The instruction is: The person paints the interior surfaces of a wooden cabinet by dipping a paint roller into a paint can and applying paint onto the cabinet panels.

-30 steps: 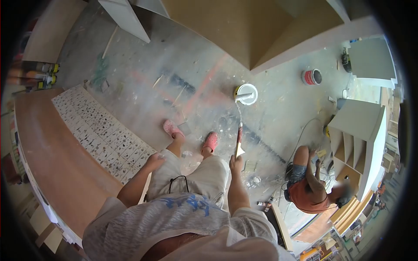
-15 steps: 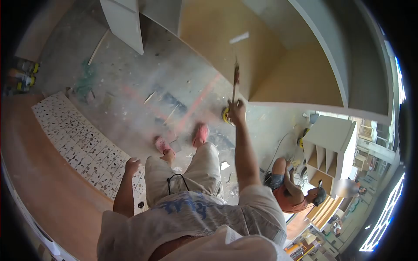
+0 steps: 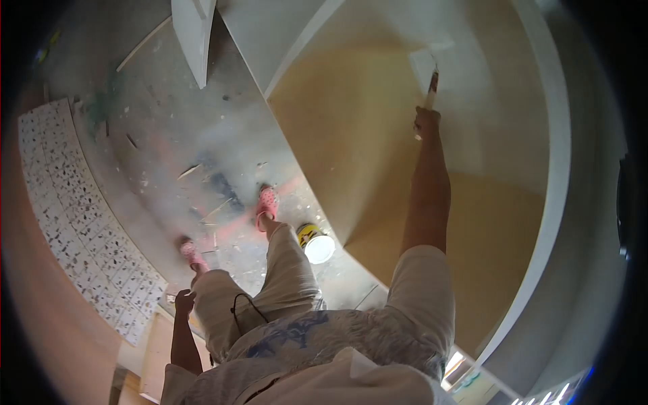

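Observation:
My right hand (image 3: 426,123) is closed around the handle of a small paint roller (image 3: 432,86), with the arm stretched out into a large cabinet (image 3: 304,101). The roller's white head touches or lies very close to an inner panel of tan board. A whitish patch (image 3: 421,66) shows on the panel beside the roller's wire. My left hand (image 3: 184,302) hangs beside my left thigh, holding nothing, its fingers loosely bent and slightly apart. On the floor near my right leg stands a bucket (image 3: 317,244) with a yellow label and white on top.
A white panel (image 3: 192,40) stands at the upper left. To the left lies a long speckled terrazzo-patterned strip (image 3: 81,216). Wood scraps (image 3: 190,171) litter the stained concrete floor (image 3: 155,135) around my pink clogs (image 3: 268,199). The cabinet's pale edge (image 3: 557,148) curves along the right.
My view has turned toward the cabinet, and my right hand has carried the roller from outside its front edge to the inner panel. The seated person at right has left view.

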The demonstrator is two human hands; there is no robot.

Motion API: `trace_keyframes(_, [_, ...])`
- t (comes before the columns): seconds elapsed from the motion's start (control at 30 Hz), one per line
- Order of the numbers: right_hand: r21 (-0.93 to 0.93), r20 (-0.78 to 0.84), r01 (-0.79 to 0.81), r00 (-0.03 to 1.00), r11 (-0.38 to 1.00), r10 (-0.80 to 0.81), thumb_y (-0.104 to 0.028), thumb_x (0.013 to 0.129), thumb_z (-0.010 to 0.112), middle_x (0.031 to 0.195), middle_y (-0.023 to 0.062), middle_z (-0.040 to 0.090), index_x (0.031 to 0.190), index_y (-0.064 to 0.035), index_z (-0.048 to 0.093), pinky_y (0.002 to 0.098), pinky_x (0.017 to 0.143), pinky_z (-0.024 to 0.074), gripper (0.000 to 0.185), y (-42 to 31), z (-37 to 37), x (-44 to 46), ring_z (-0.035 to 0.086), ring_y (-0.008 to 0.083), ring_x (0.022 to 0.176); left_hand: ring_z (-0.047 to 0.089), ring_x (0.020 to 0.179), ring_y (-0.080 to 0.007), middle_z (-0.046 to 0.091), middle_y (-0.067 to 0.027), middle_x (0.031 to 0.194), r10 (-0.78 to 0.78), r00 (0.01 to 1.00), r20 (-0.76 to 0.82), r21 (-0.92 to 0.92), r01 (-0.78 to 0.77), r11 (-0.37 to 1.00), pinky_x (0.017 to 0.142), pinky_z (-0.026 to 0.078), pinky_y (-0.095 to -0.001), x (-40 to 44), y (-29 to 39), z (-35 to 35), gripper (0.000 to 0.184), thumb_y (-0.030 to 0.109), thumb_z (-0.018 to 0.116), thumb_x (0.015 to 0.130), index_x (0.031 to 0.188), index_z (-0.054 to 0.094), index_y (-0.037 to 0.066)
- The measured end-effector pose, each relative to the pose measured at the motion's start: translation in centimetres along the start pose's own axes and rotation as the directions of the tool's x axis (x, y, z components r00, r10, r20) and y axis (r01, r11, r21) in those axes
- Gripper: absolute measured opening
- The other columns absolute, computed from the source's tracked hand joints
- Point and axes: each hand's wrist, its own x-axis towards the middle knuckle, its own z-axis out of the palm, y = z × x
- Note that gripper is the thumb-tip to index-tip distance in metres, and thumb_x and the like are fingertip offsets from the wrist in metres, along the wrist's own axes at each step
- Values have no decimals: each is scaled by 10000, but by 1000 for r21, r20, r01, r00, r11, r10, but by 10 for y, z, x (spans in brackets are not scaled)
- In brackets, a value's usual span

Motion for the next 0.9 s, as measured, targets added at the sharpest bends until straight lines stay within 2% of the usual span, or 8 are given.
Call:
trace_keyframes(0.03, [-338,-13,104,993,935,-115,-137,795,592,522,17,423,756,-32,482,308,382,334,157,9,-4,41,385,129,393,617,730,-210,636,-145,864,120,993,-9,142,-117,983,676,495,-335,18,-12,26,394,235,696,706,1002,598,-6])
trace_keyframes(0.1, [-631,20,193,972,751,-234,-137,789,583,512,28,435,758,-8,486,321,382,357,165,4,6,63,411,143,389,583,630,-127,635,-85,781,261,964,56,64,-264,962,536,461,-265,29,0,69,389,219,663,741,1060,572,17])
trace_keyframes(0.17, [-681,-17,208,954,702,-299,-143,768,570,558,93,508,767,36,486,339,412,412,198,4,10,29,510,188,443,587,649,-143,635,-83,779,353,932,81,45,-357,933,579,467,-280,18,36,92,389,226,643,759,1076,565,16])
trace_keyframes(0.27, [-664,4,286,925,690,-380,-117,748,528,650,165,581,783,58,506,352,513,487,179,10,19,-16,602,271,555,590,687,-162,630,-79,778,373,921,114,-8,-374,927,643,471,-293,-43,140,82,414,251,640,769,1090,559,2])
trace_keyframes(0.43, [-698,126,533,748,477,-651,-165,774,545,874,304,570,969,72,445,467,753,462,323,98,21,-82,585,413,845,600,772,-196,633,-128,862,311,940,142,-26,-310,950,692,469,-296,-29,96,59,422,255,651,765,1082,563,-9])
trace_keyframes(0.57, [-598,73,408,885,690,-460,-192,783,577,918,299,576,1021,51,439,456,785,464,367,124,47,-229,570,441,879,616,830,-223,635,-170,942,158,974,160,56,-169,984,731,478,-306,-32,60,-6,455,253,662,737,1094,557,-9])
trace_keyframes(0.8, [-376,113,650,740,661,-663,-139,759,558,797,323,568,950,32,444,521,665,447,281,206,83,-433,559,484,749,599,600,-167,649,-121,761,225,974,-4,50,-225,973,570,486,-297,-15,-41,-142,443,256,670,716,1070,578,6])
trace_keyframes(0.9, [-316,210,635,771,705,-601,-188,748,591,756,230,589,958,77,484,416,604,491,355,216,79,-482,601,350,677,586,583,-158,647,-114,746,261,964,-44,-39,-263,964,538,477,-277,5,-78,-186,397,253,682,732,1044,597,24])
